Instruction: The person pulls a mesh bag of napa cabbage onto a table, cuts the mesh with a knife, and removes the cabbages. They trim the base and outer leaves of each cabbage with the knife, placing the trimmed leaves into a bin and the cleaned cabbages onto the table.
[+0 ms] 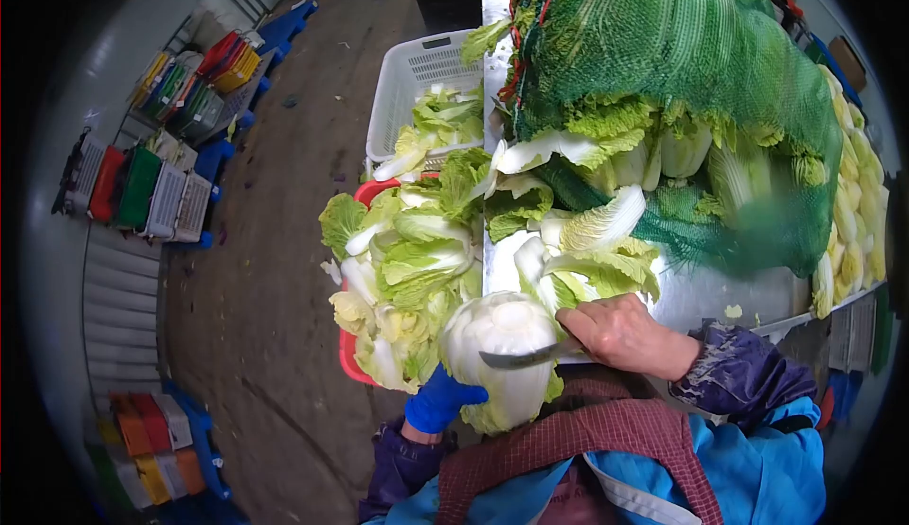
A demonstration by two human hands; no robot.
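Observation:
A large napa cabbage [507, 321] is held in front of my body with its white root end facing up. My left hand [443, 400], in a blue glove, grips its lower left side; part of the fingers is hidden behind the cabbage. In my bare right hand [620, 334] is a knife [519, 358], its curved dark blade lying across the side of the cabbage below the base. Loose cabbage leaves [597, 269] lie on the metal table [705, 290] just beyond my right hand.
A red basket [350, 359] heaped with trimmed leaves stands left of the table. Behind it is a white crate [398, 75] with more leaves. A green mesh sack [682, 42] of cabbages covers the far table. Pale cabbages [852, 213] are stacked at right; coloured crates [137, 189] stand along the left wall.

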